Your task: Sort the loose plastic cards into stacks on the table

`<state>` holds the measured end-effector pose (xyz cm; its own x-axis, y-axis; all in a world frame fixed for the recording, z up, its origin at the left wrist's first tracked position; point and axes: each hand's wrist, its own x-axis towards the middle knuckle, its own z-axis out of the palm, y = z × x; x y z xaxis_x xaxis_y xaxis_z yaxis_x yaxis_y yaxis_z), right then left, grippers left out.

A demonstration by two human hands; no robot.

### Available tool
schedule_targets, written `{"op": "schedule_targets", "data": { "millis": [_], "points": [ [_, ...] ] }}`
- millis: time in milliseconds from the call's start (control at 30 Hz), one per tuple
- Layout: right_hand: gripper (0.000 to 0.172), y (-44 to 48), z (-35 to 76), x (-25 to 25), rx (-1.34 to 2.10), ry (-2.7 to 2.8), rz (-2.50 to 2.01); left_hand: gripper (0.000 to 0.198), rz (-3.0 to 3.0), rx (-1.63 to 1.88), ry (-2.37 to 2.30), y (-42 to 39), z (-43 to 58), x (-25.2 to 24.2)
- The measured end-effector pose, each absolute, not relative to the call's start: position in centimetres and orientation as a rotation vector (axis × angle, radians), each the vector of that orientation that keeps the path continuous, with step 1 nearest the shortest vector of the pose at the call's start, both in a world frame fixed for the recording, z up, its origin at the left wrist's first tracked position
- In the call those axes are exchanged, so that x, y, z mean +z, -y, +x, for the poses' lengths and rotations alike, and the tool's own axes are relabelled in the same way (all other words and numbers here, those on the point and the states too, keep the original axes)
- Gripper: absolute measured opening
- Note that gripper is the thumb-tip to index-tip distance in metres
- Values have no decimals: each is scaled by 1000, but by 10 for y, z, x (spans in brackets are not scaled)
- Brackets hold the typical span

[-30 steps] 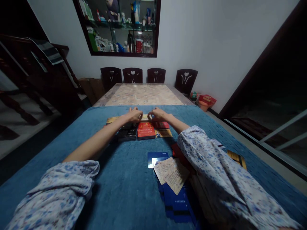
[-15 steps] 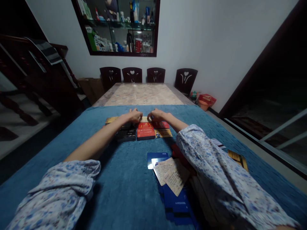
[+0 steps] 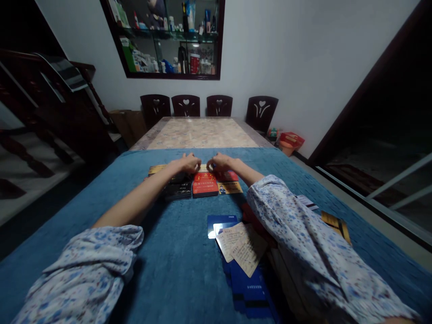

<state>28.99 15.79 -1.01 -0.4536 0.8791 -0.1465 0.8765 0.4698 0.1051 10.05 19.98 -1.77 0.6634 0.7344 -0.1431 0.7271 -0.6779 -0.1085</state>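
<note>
Rows of cards lie on the blue cloth in front of me. My left hand (image 3: 191,164) is at the left edge of a pale yellow card (image 3: 203,168) in the back row, fingers curled against it. At that card's right edge my right hand (image 3: 218,163) bends its fingers inward the same way. Nearer to me are a red card stack (image 3: 205,188), a black card stack (image 3: 178,191) to its left and a gold card (image 3: 230,187) to its right. My hands and wrists partly cover the cards behind, including a red card (image 3: 232,176).
Blue cards (image 3: 251,288) lie loosely piled near me, with pale printed cards (image 3: 248,247) on top. Beyond my right sleeve lie a gold-and-black card (image 3: 335,226) and a white striped card (image 3: 308,202). Chairs (image 3: 185,105) stand past the bare tabletop (image 3: 199,130).
Both hands stay at the pale yellow card with hardly any shift. My sleeves have moved very slightly; the cards lie as before.
</note>
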Motion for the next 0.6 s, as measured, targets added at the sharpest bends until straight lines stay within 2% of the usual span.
{"op": "schedule_targets", "data": {
  "millis": [600],
  "points": [
    [44, -148, 281, -5, 18, -2464, 1612, 33, -2773, 304, 1295, -198, 104, -16]
  ]
}}
